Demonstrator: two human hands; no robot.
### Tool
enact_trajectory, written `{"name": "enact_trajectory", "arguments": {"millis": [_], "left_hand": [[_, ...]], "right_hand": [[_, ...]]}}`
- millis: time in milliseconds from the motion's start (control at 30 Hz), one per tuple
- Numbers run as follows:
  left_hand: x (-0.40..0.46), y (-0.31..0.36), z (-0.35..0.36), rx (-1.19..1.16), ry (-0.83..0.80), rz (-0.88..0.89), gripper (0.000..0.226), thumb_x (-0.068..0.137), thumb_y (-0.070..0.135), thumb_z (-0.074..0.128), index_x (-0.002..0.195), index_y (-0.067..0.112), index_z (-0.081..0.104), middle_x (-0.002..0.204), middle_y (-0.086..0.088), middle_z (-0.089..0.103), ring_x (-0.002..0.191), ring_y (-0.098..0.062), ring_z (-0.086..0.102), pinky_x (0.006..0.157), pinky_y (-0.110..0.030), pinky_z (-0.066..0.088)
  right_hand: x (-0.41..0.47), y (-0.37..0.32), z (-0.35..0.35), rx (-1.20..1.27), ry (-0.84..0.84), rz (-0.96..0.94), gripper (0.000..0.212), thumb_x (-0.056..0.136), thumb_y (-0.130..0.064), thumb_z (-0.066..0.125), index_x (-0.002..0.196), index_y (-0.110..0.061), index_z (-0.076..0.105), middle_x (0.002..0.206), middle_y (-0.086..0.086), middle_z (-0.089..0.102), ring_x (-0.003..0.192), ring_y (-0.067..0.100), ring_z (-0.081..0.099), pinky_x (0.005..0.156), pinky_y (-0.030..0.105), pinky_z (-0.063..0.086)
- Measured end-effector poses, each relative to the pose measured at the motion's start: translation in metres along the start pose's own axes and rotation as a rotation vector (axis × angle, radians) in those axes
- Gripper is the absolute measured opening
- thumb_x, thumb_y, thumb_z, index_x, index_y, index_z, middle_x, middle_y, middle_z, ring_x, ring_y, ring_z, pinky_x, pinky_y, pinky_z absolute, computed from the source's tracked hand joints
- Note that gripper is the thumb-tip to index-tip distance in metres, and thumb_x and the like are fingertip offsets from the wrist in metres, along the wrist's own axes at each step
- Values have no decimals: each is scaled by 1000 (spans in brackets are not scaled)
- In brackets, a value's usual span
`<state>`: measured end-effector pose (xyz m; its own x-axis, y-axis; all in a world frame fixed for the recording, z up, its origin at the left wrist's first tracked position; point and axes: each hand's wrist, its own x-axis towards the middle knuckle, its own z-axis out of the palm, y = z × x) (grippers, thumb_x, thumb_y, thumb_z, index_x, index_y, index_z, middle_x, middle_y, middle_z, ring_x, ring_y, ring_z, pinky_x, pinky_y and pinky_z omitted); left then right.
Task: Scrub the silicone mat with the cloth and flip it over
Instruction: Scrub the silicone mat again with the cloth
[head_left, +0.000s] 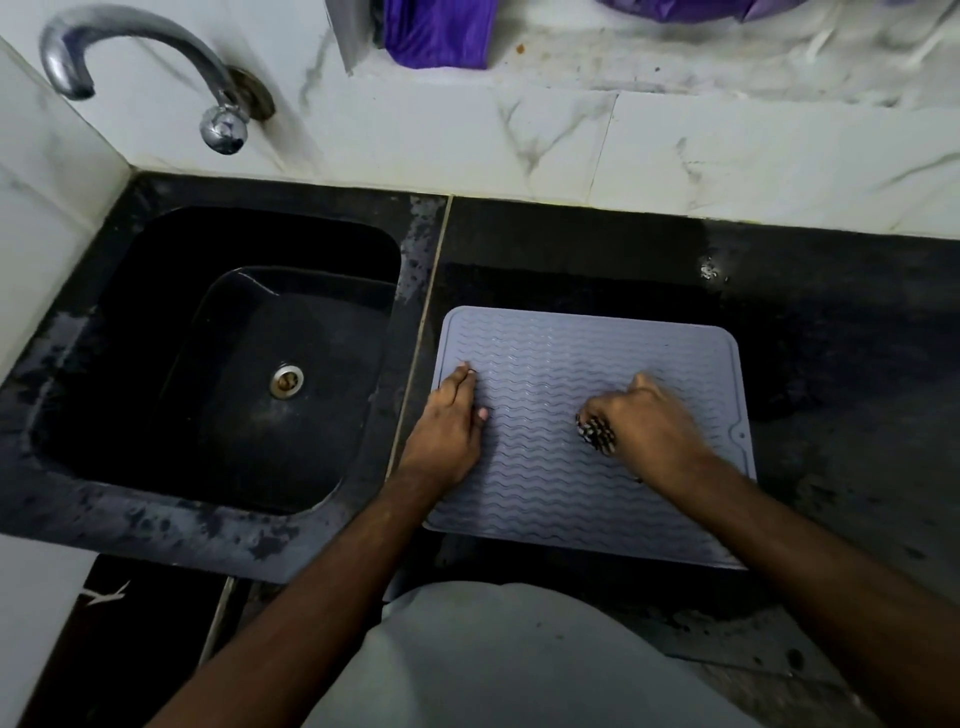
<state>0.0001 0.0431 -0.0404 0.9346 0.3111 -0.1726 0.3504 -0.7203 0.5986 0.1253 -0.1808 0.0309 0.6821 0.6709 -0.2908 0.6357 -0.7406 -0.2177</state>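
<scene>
A pale grey-blue silicone mat with wavy ridges lies flat on the black counter, right of the sink. My left hand rests flat on the mat's left edge with straight fingers. My right hand is curled round a small bunched cloth with a dark and light pattern, and holds it against the middle of the mat. Most of the cloth is hidden inside my fist.
A black sink with a metal drain lies to the left, and a chrome tap juts from the marble wall above it. The black counter looks wet round the mat. Purple fabric sits on the upper ledge.
</scene>
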Motion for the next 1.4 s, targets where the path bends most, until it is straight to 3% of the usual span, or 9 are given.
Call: {"name": "enact_trajectory", "arguments": {"millis": [133, 267, 400, 533, 667, 800, 1100, 1200, 1400], "left_hand": [[3, -1, -3, -33, -74, -25, 67, 100, 30, 44, 160, 8, 22, 168, -7, 15, 154, -21, 12, 122, -25, 5], [6, -2, -15, -149, -151, -68, 95, 75, 50, 42, 161, 14, 22, 169, -4, 14, 155, -17, 9, 126, -32, 7], [5, -7, -15, -141, -199, -39, 110, 65, 55, 65, 161, 22, 23, 169, 1, 10, 154, -17, 9, 124, -34, 12], [7, -14, -8, -125, -177, 7, 129, 57, 56, 91, 160, 18, 24, 168, 0, 11, 153, -16, 10, 122, -30, 10], [9, -18, -8, -237, -134, -22, 131, 55, 40, 98, 160, 16, 23, 165, 1, 21, 151, -15, 19, 125, -38, 19], [5, -18, -14, -380, -82, -51, 121, 53, 23, 100, 154, 21, 32, 151, 8, 38, 139, -8, 38, 117, -29, 33], [4, -20, -12, -353, -59, -56, 112, 60, 5, 92, 155, 17, 34, 150, 6, 41, 136, -3, 39, 114, -13, 30], [5, -18, -12, -352, -62, -71, 113, 60, 2, 91, 155, 18, 33, 151, 5, 40, 139, -9, 39, 117, -28, 34], [4, -11, -11, -290, -28, -42, 109, 64, 18, 93, 155, 12, 32, 153, 1, 38, 142, -12, 36, 121, -37, 30]], "right_hand": [[6, -37, -1, 185, 156, -45, 46, 86, -9, 67, 127, -30, 62, 118, -4, 66, 106, 15, 47, 80, 28, 41], [27, -77, 30, 232, 121, -198, 59, 83, 1, 63, 135, -27, 57, 126, -5, 63, 110, 14, 45, 84, 26, 40], [40, -83, 51, 116, 113, -214, 63, 80, -12, 67, 139, -27, 50, 128, -4, 54, 121, 20, 41, 102, 43, 40], [41, -76, 56, 82, 57, -244, 77, 75, -30, 78, 143, -27, 43, 137, -5, 50, 128, 20, 41, 107, 40, 35], [52, -78, 50, 319, 144, -81, 49, 78, -16, 76, 121, -34, 61, 114, -5, 64, 107, 17, 55, 90, 36, 49], [63, -95, 43, 401, 75, -121, 53, 79, -13, 78, 123, -35, 59, 113, -3, 62, 101, 15, 58, 82, 27, 49], [59, -103, 54, 112, 117, -241, 57, 79, -30, 76, 130, -21, 54, 126, 2, 53, 115, 22, 50, 97, 43, 48], [62, -107, 46, 174, 84, -185, 54, 76, -24, 80, 126, -25, 59, 119, -1, 56, 109, 21, 55, 94, 44, 50], [59, -108, 42, 173, 58, -128, 42, 79, -23, 79, 117, -26, 61, 110, -2, 53, 100, 20, 59, 89, 41, 53]]}}
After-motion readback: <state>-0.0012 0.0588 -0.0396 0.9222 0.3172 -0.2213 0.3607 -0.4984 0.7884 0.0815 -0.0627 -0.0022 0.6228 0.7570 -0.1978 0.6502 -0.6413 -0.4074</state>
